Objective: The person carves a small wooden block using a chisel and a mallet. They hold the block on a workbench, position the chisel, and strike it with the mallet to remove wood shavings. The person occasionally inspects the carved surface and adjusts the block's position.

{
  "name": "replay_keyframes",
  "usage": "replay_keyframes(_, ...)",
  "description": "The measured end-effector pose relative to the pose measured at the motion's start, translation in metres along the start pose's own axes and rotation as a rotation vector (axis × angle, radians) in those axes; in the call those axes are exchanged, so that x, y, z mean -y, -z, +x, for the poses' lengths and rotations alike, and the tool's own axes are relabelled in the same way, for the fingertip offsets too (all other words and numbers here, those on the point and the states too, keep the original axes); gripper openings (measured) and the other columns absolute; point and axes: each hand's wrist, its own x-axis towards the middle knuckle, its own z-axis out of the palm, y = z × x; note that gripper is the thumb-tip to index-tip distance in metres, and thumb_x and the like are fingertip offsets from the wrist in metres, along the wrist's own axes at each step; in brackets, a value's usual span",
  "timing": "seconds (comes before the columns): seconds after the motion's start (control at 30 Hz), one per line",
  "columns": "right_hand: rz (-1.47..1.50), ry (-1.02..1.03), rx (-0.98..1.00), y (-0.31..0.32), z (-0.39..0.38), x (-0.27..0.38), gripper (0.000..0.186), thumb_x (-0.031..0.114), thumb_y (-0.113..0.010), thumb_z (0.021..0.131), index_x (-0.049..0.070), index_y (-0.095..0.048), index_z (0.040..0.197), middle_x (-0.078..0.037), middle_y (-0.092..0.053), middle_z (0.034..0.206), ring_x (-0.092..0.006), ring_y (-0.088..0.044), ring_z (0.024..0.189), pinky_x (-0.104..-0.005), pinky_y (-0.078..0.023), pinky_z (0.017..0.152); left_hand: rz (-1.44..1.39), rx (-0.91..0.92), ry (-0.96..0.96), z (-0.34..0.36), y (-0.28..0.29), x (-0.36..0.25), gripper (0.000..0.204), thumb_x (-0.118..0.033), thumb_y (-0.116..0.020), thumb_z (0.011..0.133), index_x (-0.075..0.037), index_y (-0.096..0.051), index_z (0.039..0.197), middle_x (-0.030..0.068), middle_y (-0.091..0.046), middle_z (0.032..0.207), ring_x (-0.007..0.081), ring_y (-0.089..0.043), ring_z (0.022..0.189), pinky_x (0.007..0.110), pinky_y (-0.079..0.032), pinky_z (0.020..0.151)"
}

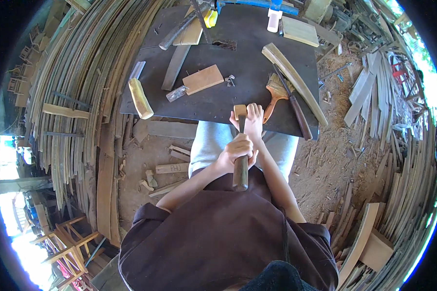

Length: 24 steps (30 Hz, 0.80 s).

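Note:
My left hand (pixel 237 150) is closed around the thick wooden handle of a narrow-bladed tool (pixel 240 177); whether it is a chisel or a file I cannot tell. Its blade reaches forward to a small wooden block (pixel 240 111) at the table's near edge. My right hand (pixel 253 119) grips that block from the right, its fingers curled over it. Just to the right lie a paintbrush (pixel 276 93) with an orange handle and a long thin tool with a dark wooden handle (pixel 300 119). Beside them rests a long wooden bar (pixel 294 80).
On the dark table (pixel 247 63) lie a flat wooden block (pixel 204 80), several nails (pixel 230 80), a rounded yellowish wood piece (pixel 140 99), a hammer-like handle (pixel 179 31) and a blue-capped bottle (pixel 274 20). Stacked wood strips (pixel 68 97) line the left; offcuts (pixel 172 168) litter the floor.

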Motion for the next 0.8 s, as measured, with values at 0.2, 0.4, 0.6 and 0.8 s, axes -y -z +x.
replay_keyframes(0.2,-0.003,-0.001,0.037,0.002,-0.001,0.000,0.042,0.027,-0.079,0.070,0.003,-0.047,0.081,-0.016,-0.052,0.084,-0.0367,-0.051,0.083,-0.0468,-0.043,0.078,0.013,-0.017,0.010,0.007,0.002,0.005,0.026,0.007,-0.072,0.070,-0.006,-0.050,0.067,0.0065,-0.053,0.068,0.0246,-0.053,0.065,0.035,-0.043,0.066)
replay_keyframes(0.4,0.027,-0.014,0.024,0.000,0.001,-0.002,0.042,0.027,-0.080,0.070,0.002,-0.047,0.082,-0.017,-0.053,0.085,-0.0369,-0.051,0.084,-0.0472,-0.043,0.078,-0.038,0.029,-0.003,0.005,0.000,0.000,0.026,0.008,-0.072,0.070,-0.006,-0.050,0.067,0.0063,-0.052,0.068,0.0254,-0.052,0.066,0.035,-0.043,0.067)
replay_keyframes(0.6,0.014,-0.025,0.062,0.003,0.000,-0.001,0.042,0.026,-0.080,0.069,0.002,-0.047,0.082,-0.017,-0.053,0.086,-0.0372,-0.052,0.085,-0.0474,-0.043,0.078,0.048,0.006,-0.021,0.010,0.002,0.013,0.029,0.010,-0.070,0.069,-0.007,-0.047,0.065,0.0063,-0.055,0.067,0.0238,-0.056,0.067,0.035,-0.047,0.067)
replay_keyframes(0.8,0.034,0.000,0.013,0.002,0.003,-0.001,0.042,0.026,-0.079,0.070,0.003,-0.047,0.082,-0.017,-0.053,0.083,-0.0376,-0.052,0.083,-0.0474,-0.043,0.077,-0.040,0.009,-0.005,0.002,-0.001,0.006,0.027,0.008,-0.072,0.069,-0.006,-0.049,0.068,0.0063,-0.052,0.068,0.0262,-0.053,0.068,0.037,-0.044,0.067)
